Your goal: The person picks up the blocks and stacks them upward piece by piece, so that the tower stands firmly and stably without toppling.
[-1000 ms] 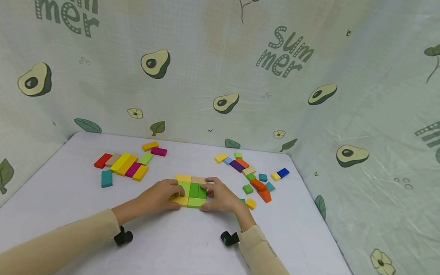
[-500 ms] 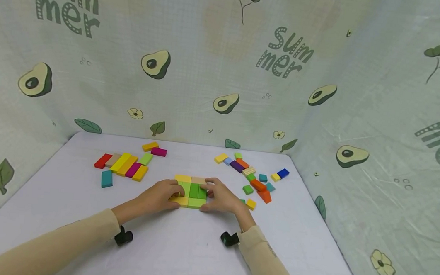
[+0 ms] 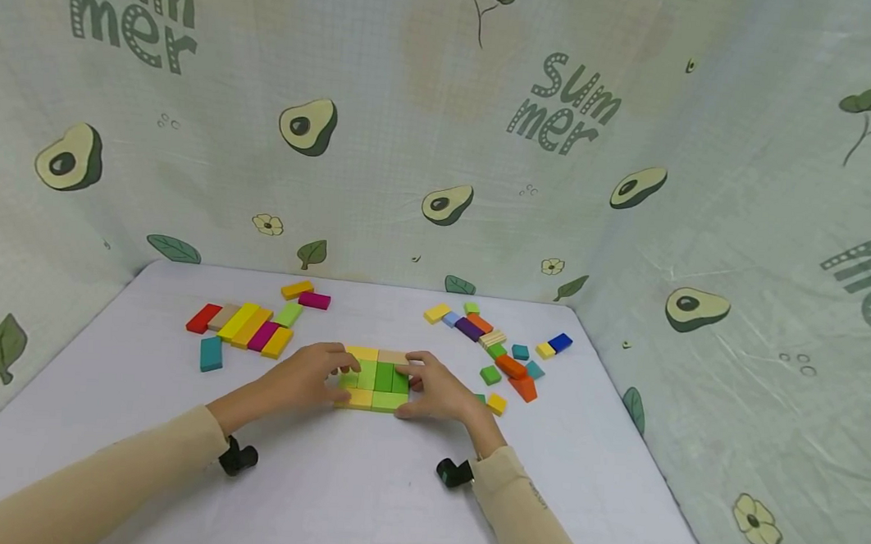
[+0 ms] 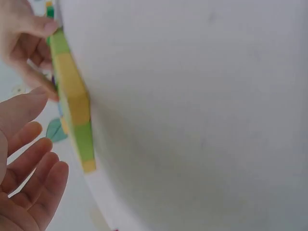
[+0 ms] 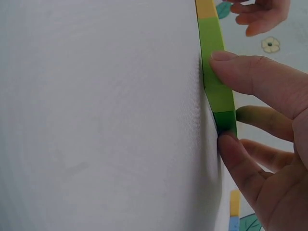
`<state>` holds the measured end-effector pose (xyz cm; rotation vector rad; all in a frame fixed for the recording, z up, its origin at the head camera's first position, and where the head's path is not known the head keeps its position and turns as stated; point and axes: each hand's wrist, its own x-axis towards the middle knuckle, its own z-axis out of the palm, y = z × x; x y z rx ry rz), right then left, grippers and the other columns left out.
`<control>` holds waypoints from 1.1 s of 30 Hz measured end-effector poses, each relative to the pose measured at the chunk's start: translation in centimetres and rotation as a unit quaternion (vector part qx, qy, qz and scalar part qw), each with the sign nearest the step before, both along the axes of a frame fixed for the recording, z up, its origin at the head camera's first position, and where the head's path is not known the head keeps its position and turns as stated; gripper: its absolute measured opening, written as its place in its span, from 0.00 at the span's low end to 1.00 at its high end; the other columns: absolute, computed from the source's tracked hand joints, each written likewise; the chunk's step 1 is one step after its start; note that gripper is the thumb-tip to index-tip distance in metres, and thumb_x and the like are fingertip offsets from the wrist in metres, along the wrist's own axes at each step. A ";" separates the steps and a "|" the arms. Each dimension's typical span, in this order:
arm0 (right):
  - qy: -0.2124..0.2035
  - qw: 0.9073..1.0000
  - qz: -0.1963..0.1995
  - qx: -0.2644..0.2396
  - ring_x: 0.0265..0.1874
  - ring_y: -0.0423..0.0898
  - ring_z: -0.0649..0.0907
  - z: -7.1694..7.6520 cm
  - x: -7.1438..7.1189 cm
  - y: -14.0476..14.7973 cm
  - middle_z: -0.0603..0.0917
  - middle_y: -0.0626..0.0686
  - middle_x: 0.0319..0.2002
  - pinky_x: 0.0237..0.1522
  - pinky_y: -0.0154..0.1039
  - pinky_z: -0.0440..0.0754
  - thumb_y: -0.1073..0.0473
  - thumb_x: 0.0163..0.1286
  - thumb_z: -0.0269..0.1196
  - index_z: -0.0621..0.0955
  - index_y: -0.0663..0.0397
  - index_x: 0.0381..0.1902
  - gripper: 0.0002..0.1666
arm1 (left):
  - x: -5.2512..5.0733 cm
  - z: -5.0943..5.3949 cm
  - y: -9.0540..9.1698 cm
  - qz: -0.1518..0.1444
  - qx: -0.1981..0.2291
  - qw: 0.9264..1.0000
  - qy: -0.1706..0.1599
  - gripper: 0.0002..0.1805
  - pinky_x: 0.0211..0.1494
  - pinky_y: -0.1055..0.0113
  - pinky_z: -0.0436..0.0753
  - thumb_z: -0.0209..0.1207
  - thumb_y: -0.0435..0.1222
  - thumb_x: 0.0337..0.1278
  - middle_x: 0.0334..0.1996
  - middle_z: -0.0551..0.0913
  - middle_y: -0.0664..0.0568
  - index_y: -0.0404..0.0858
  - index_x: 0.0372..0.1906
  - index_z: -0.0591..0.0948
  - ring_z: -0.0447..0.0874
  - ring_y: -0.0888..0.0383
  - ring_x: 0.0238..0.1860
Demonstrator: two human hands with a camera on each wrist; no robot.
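A flat rectangle of wooden blocks [image 3: 367, 374], joined edge to edge, lies in the middle of the table. It has yellow and light green pieces, darker green blocks [image 3: 384, 377] and a natural wood block [image 3: 392, 356] at the back. My left hand [image 3: 312, 376] hovers at the rectangle's left end, its fingers loosely bent and apart from the blocks in the left wrist view. At the right end, my right hand [image 3: 440, 390] grips the near corner. Its thumb presses the front side of a light green block [image 5: 211, 41], while a finger touches the green right side.
On the white table [image 3: 350, 497], several coloured blocks lie at the back left, among them a teal block [image 3: 212, 354] and a red block [image 3: 204, 318]. More blocks, including a purple block [image 3: 469, 329] and an orange block [image 3: 524, 388], are scattered at the right.
My left hand has come off the blocks and shifted slightly left and up, its fingers spreading. The right hand and the block rectangle stay where they were.
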<state>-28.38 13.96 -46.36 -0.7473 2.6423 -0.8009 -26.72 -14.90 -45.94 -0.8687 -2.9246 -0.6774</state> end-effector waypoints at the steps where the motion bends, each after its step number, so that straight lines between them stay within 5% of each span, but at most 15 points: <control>1: 0.001 1.000 0.001 0.000 0.59 0.46 0.81 0.0 0.0 0.0 0.63 0.56 0.80 0.65 0.46 0.82 0.48 0.64 0.79 0.75 0.49 0.77 0.46 | -0.3 0.2 -0.5 0.001 0.001 1.000 0.004 0.23 0.52 0.61 0.88 0.79 0.44 0.56 0.45 0.85 0.57 0.46 0.56 0.88 0.83 0.58 0.47; 9: 0.000 1.000 0.000 -0.001 0.59 0.48 0.81 0.0 0.1 0.1 0.63 0.57 0.80 0.65 0.47 0.82 0.48 0.64 0.79 0.75 0.50 0.77 0.46 | -2.8 1.2 -5.9 0.046 -0.008 0.999 0.013 0.28 0.63 0.41 0.83 0.77 0.40 0.59 0.59 0.85 0.44 0.42 0.64 0.84 0.80 0.42 0.61; 19: 0.004 1.000 -0.001 -0.002 0.59 0.48 0.81 0.0 0.2 0.1 0.64 0.57 0.79 0.65 0.48 0.82 0.48 0.64 0.80 0.75 0.52 0.77 0.47 | -4.7 -0.9 -11.1 0.056 -0.032 0.998 -0.018 0.35 0.67 0.35 0.78 0.78 0.40 0.57 0.65 0.80 0.36 0.39 0.70 0.81 0.73 0.34 0.66; 33: 0.009 1.000 0.009 -0.001 0.59 0.48 0.81 0.1 0.1 0.0 0.63 0.58 0.80 0.64 0.47 0.82 0.48 0.65 0.79 0.75 0.51 0.77 0.46 | -4.1 0.2 -11.3 0.034 -0.048 0.998 -0.032 0.31 0.62 0.43 0.84 0.75 0.34 0.57 0.59 0.81 0.38 0.34 0.67 0.83 0.78 0.41 0.57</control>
